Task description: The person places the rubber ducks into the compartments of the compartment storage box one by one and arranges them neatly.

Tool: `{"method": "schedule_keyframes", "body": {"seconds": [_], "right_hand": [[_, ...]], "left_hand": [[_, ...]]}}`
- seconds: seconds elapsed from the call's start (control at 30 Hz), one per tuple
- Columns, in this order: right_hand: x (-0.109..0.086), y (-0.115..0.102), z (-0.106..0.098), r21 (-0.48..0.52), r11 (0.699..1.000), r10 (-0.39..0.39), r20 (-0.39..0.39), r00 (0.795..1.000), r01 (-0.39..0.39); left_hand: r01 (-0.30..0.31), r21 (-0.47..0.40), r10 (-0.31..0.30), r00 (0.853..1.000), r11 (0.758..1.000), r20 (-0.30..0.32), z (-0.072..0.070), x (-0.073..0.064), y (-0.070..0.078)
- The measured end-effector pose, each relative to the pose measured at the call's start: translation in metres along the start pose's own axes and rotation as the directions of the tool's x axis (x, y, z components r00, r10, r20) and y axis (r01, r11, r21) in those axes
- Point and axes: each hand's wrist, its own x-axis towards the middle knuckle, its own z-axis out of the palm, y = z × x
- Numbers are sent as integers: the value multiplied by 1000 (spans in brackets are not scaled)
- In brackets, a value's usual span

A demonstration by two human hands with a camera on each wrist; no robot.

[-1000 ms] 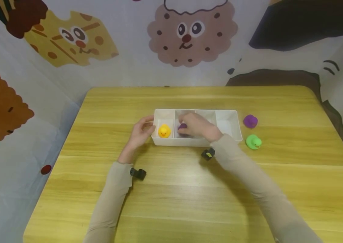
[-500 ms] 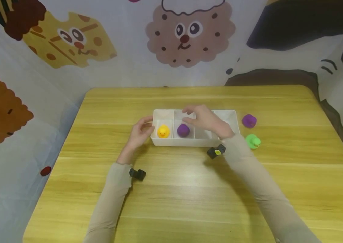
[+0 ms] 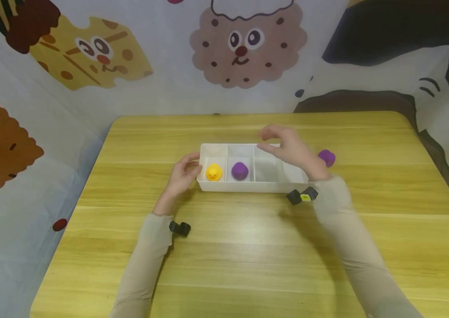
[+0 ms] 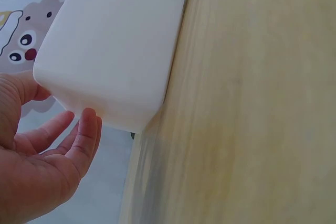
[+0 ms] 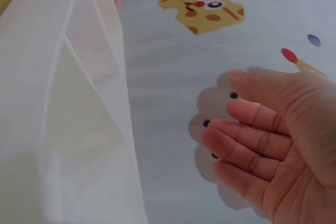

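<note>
A white divided box point(image 3: 240, 187) stands on the wooden table. In its leftmost compartment sits a yellow rubber duck point(image 3: 214, 172); the compartment beside it holds a rounded purple toy point(image 3: 240, 171). My left hand point(image 3: 183, 175) rests against the box's left end, thumb and fingertips at the outside of the end wall in the left wrist view. Above the right half of the box is my right hand point(image 3: 288, 145), its palm bare in the right wrist view, fingers loosely bent and apart from the thumb.
Past the box's right end lies another purple toy point(image 3: 327, 157), partly covered by my right wrist. A patterned cloth point(image 3: 161, 97) hangs behind the table point(image 3: 224, 247) and along its left side. My right sleeve point(image 3: 351, 229) crosses the table's right part.
The right hand has let go of the purple toy in the second compartment and moved up and right. The green duck at the right has become hidden behind the right arm. My left hand stays put.
</note>
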Motion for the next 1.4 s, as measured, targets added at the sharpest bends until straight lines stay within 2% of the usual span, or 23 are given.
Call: {"method": "schedule_keyframes", "body": {"seconds": [0.13,0.3,0.5,0.63,0.83,0.9,0.97,1.1,1.27,1.4], "right_hand": [[-5,5,-8,36,999,-12,-58,998,14],[-15,10,-18,83,996,35,-104,994,-27],[-28,20,-31,76,997,26,-159,987,-14],[-38,26,-39,66,997,49,-187,981,-37],[-52,36,-50,55,996,74,-222,972,-63],[-57,40,-53,76,992,116,-225,968,-101],[-62,45,-56,101,984,168,-224,960,-149],[-70,54,-61,135,966,248,-231,941,-222],[-78,63,-64,163,962,255,-258,932,-218],[-83,72,-66,170,963,249,-273,929,-209]], "left_hand": [[3,3,-3,1000,1000,-1,0,0,0],[0,5,0,1000,1000,-3,0,0,0],[-8,6,8,1000,1000,2,0,1,0],[-16,2,16,1000,1000,16,0,2,0],[10,-8,-10,1000,1000,29,1,-5,20],[24,2,-24,999,1000,29,1,-7,27],[33,-1,-33,999,999,28,1,-7,28],[23,-8,-23,999,1000,26,1,-5,20],[14,8,-15,1000,1000,16,-1,1,1],[-1,20,1,1000,1000,10,0,2,-4]]}}
